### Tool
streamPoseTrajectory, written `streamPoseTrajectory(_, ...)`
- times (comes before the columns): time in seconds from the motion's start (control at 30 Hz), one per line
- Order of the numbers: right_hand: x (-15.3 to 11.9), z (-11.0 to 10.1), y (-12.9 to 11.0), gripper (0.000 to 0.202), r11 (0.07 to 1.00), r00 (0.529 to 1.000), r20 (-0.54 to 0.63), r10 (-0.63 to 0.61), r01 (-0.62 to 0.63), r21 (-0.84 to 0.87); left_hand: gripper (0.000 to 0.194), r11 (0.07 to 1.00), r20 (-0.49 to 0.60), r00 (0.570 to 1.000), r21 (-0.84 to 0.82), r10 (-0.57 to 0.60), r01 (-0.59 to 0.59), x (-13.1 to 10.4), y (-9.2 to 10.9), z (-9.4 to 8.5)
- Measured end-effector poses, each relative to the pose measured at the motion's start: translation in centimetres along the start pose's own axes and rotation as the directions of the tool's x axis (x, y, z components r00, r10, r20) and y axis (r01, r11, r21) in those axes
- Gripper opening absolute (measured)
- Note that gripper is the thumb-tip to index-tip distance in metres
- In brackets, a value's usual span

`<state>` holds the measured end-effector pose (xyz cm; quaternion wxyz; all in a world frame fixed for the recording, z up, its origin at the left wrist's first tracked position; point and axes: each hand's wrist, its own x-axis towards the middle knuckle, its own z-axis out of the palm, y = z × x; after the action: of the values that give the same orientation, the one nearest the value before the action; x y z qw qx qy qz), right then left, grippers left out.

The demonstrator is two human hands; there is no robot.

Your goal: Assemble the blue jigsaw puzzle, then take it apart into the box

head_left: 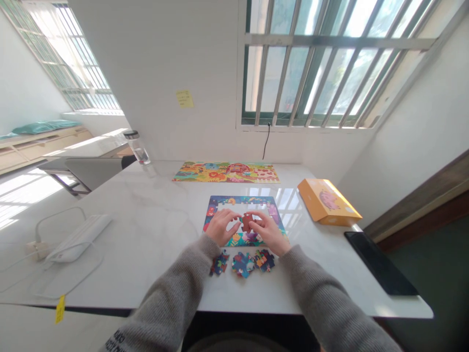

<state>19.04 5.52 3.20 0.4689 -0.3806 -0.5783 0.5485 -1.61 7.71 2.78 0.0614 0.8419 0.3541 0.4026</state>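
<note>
A puzzle frame (pixel 273 209) with a colourful sea-like border lies on the white table, its middle mostly bare. Over it, my right hand (pixel 270 232) pinches a reddish-brown puzzle piece (pixel 247 222) between thumb and fingers. My left hand (pixel 222 226) is at the piece's left side, its fingertips and thumb curved around a small gap; whether they grip anything is too small to tell. Three small heaps of loose pieces lie below the frame: a left one (pixel 220 263), a middle one (pixel 243 264) and a right one (pixel 264 260).
A long animal puzzle (pixel 227 172) lies near the wall. An orange box (pixel 328 201) and a black tablet-like object (pixel 379 263) are at the right. A glass bottle (pixel 138 147) stands back left, and a power strip with cables (pixel 78 238) lies at the left.
</note>
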Motion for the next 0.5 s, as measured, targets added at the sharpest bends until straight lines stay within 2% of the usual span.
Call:
streamPoseTrajectory(0.13, -0.1, 0.3, -0.2, 0.043, 1.0, 1.0, -0.011, -0.011, 0.011, 0.018, 0.052, 1.0, 0.096, 0.995, 0.014, 0.006, -0.008, -0.1, 0.2, 0.0)
streamPoseTrajectory(0.17, -0.2, 0.4, -0.3, 0.042, 1.0, 1.0, -0.013, -0.011, 0.011, 0.018, 0.054, 1.0, 0.109, 0.994, 0.022, 0.002, -0.004, -0.1, 0.2, 0.0)
streamPoseTrajectory(0.27, -0.1, 0.3, -0.3, 0.041, 1.0, 1.0, -0.006, -0.006, 0.006, -0.012, 0.045, 0.999, 0.114, 0.993, 0.025, -0.03, 0.027, 0.0, 0.2, 0.0)
streamPoseTrajectory(0.33, 0.0, 0.0, -0.1, 0.04, 0.994, 0.999, -0.003, -0.04, 0.04, -0.099, 0.041, 0.999, 0.113, 0.993, -0.01, -0.045, 0.047, 0.1, 0.1, 0.0)
streamPoseTrajectory(0.4, 0.1, -0.5, 0.0, 0.041, 0.959, 0.99, 0.005, -0.141, 0.138, -0.249, 0.041, 0.996, 0.113, 0.992, -0.062, -0.055, 0.062, 0.1, 0.1, -0.1)
streamPoseTrajectory(0.5, 0.3, -1.6, 0.3, 0.045, 0.829, 0.944, 0.086, -0.318, 0.321, -0.458, 0.04, 0.989, 0.115, 0.991, -0.119, -0.069, 0.082, 0.0, -0.1, -0.3)
